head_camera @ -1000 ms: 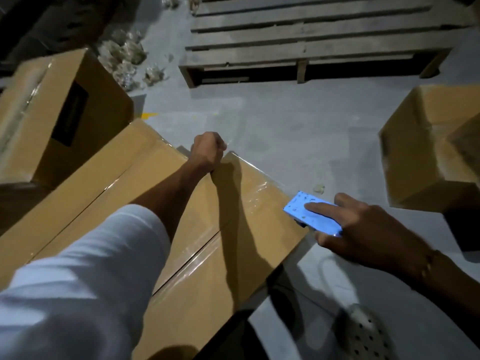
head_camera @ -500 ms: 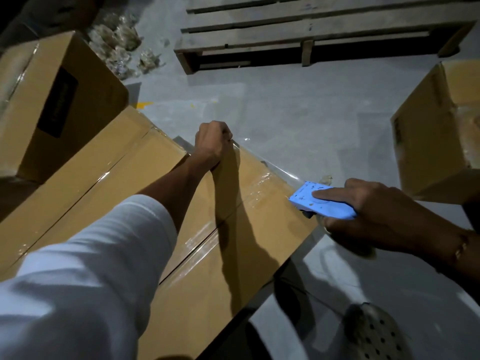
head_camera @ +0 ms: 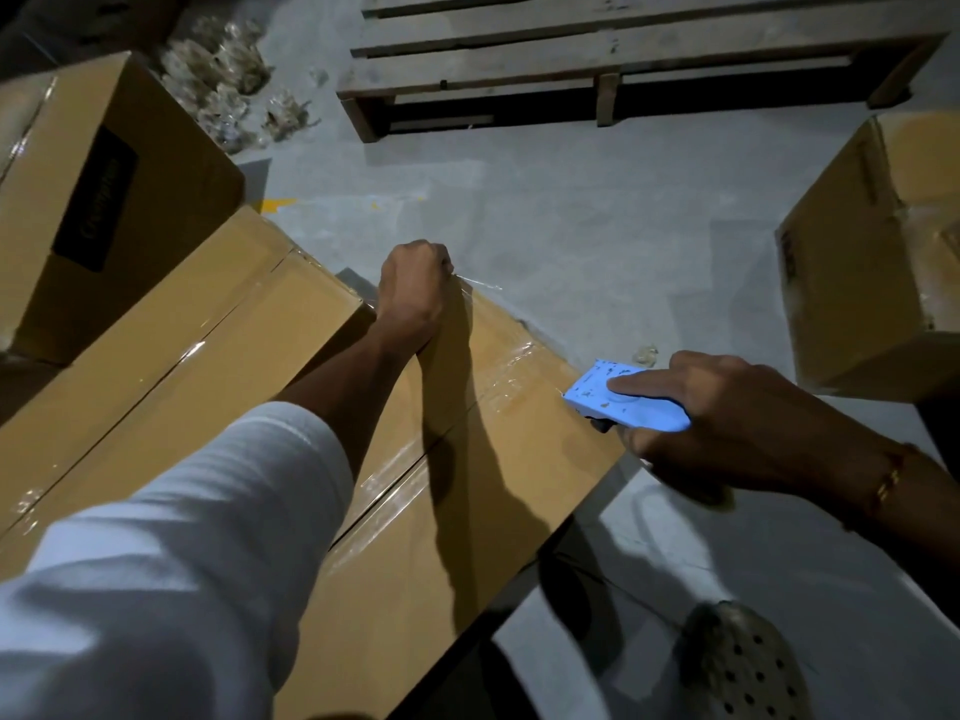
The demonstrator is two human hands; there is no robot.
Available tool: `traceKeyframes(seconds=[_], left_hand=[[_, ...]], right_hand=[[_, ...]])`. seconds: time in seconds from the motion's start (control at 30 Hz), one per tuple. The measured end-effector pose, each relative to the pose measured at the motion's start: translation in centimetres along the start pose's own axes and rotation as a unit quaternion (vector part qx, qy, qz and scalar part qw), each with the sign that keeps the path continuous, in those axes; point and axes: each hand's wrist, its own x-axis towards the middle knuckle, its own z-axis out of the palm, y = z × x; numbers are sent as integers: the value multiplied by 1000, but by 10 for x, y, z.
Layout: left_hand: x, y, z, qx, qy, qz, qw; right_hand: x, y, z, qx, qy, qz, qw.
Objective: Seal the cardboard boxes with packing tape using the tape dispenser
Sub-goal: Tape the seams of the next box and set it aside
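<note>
A brown cardboard box (head_camera: 524,491) lies in front of me, its top seam covered with clear packing tape (head_camera: 511,379). My left hand (head_camera: 413,288) is a closed fist at the box's far corner, pinching the end of the tape strip against the edge. My right hand (head_camera: 727,423) grips a light blue tape dispenser (head_camera: 618,402) at the box's right edge, forefinger laid along its top. A second taped box (head_camera: 171,345) butts against the first on the left.
Another box (head_camera: 104,200) with a dark label stands at far left and one more box (head_camera: 878,252) at right. A wooden pallet (head_camera: 597,54) lies ahead on the grey floor, with crumpled plastic scraps (head_camera: 228,85) beside it. A perforated shoe (head_camera: 743,667) shows at bottom right.
My right hand with the dispenser has drawn slightly right and nearer along the box's edge. My left fist has kept its hold at the far corner.
</note>
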Motion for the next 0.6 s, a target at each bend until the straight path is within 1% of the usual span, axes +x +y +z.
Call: traceKeyframes(seconds=[0.23, 0.33, 0.5, 0.57, 0.6], left_hand=[[-1, 2, 2, -9, -12, -13, 1000], [-3, 5, 1, -29, -25, -42, 998], [1, 12, 0, -48, -79, -110, 990], [-1, 12, -2, -65, -125, -113, 984], [-3, 10, -2, -81, -154, -102, 979]], right_hand=[[3, -8, -8, -19, -33, 18, 999], [1, -12, -12, -10, -41, 22, 999], [1, -13, -12, -15, -43, 29, 999], [1, -12, -11, -25, -46, 30, 998], [1, -12, -11, -28, -45, 31, 998]])
